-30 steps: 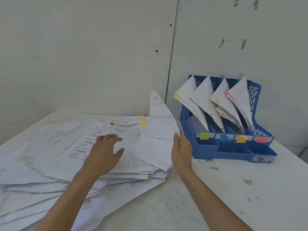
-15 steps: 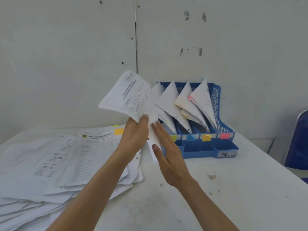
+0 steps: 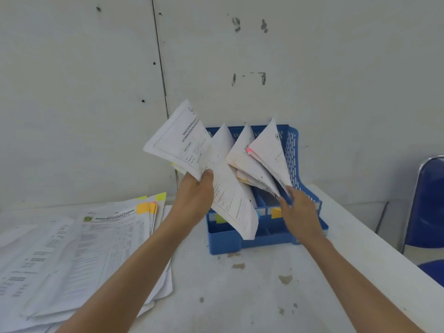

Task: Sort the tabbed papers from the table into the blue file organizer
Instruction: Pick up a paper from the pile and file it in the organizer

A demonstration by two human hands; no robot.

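My left hand (image 3: pixel 194 195) grips a printed white paper (image 3: pixel 204 164) and holds it tilted in the air, in front of the left side of the blue file organizer (image 3: pixel 223 239). The organizer stands against the wall with several slots full of leaning papers (image 3: pixel 266 155) and coloured tabs on its front. My right hand (image 3: pixel 299 212) reaches to the organizer's right slots, its fingers touching the lower edge of the papers there. A spread pile of tabbed papers (image 3: pixel 96 248) lies on the table (image 3: pixel 240 296) at the left, with yellow, orange and pink tabs at its far edge.
A grey wall (image 3: pixel 312 68) stands right behind the organizer. A blue chair (image 3: pixel 430 212) stands past the table's right edge. The white tabletop in front of the organizer has brown stains.
My left hand has carried the paper right and up to the organizer. My right hand has let go of it and moved right to the papers in the right slots.
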